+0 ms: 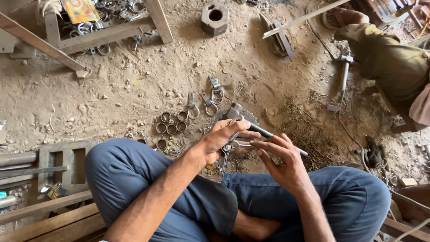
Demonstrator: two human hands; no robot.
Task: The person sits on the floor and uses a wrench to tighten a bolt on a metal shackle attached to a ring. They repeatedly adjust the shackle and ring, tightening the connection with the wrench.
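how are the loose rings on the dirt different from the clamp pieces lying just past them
The loose rings are plain short bands lying flat with the open hole facing up, bunched close together. The clamp pieces each have a ring with a flat strap-like tab joined to it, so they are longer, and they lie spread in a loose row farther from the person's knees. Both are grey metal resting on the dirt floor, untouched by either hand.

The left hand (221,141) hid much of the clamp (231,144); another person's leg (394,62) ran off the frame's upper right edge.
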